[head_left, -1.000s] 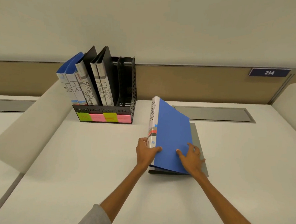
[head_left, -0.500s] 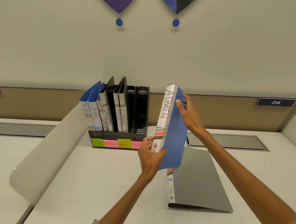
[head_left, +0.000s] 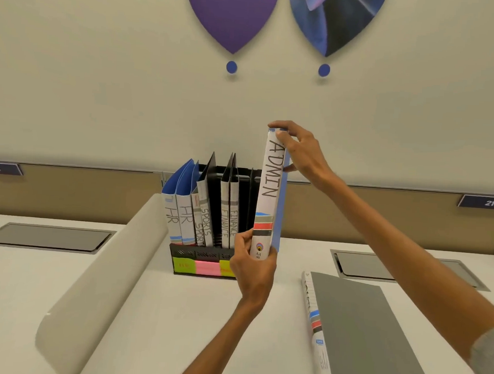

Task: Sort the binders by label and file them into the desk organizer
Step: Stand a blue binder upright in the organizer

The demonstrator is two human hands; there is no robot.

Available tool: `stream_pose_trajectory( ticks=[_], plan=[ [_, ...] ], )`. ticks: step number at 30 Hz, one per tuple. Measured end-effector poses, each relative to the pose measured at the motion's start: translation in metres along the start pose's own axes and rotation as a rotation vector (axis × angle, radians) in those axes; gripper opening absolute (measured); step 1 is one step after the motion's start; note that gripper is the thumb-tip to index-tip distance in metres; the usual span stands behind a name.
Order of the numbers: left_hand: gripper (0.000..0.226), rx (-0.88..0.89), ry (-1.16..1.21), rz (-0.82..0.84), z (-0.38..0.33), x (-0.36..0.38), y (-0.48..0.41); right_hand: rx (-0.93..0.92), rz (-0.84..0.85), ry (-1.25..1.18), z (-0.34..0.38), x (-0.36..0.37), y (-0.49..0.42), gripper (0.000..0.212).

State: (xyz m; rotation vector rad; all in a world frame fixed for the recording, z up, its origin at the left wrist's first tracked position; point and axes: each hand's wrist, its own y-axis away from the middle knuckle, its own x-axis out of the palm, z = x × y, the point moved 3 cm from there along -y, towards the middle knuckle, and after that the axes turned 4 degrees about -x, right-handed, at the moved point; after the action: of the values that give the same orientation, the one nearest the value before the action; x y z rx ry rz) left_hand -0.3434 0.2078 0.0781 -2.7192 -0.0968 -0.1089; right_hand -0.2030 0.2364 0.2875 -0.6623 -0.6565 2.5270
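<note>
A blue binder (head_left: 269, 194) with a white spine marked ADMIN stands upright in the air, just in front of the right end of the black desk organizer (head_left: 206, 266). My left hand (head_left: 252, 269) grips its bottom end and my right hand (head_left: 301, 151) pinches its top. The organizer holds two blue HR binders (head_left: 180, 214), two SPORTS binders (head_left: 203, 213) and two FINANCE binders (head_left: 228, 217); its rightmost slot is partly hidden by the held binder. A grey binder (head_left: 358, 335) lies flat on the desk at the right.
Coloured sticky labels (head_left: 203, 266) run along the organizer's front. A curved white divider (head_left: 105, 267) rises left of the organizer. Grey cable hatches (head_left: 46, 236) sit in the white desk (head_left: 173, 327) on both sides. The wall panel stands close behind.
The ADMIN binder went from lying on the grey binder to upright, and has moved left and back toward the organizer's right end. The view tilted upward.
</note>
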Motion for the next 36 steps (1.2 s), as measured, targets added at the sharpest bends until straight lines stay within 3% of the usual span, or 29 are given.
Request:
stream_pose_trajectory(
  ticks=[5, 12, 18, 23, 36],
  plan=[
    [0.049, 0.005, 0.011, -0.051, 0.013, -0.004, -0.02, 0.014, 0.008, -0.077, 0.004, 0.023, -0.016, 0.021],
    [0.054, -0.012, -0.02, -0.046, 0.043, 0.001, -0.035, -0.113, -0.041, 0.105, -0.008, 0.046, -0.037, 0.016],
    [0.053, -0.059, -0.023, 0.017, 0.072, 0.006, -0.051, -0.081, -0.035, 0.185, -0.036, 0.069, -0.048, 0.005],
    [0.053, -0.11, -0.029, 0.19, 0.105, 0.013, -0.055, -0.058, 0.03, 0.216, -0.067, 0.081, -0.05, 0.021],
    [0.078, -0.265, -0.241, 0.681, 0.17, 0.002, -0.073, -0.02, 0.075, 0.222, -0.098, 0.094, -0.076, 0.018]
  ],
)
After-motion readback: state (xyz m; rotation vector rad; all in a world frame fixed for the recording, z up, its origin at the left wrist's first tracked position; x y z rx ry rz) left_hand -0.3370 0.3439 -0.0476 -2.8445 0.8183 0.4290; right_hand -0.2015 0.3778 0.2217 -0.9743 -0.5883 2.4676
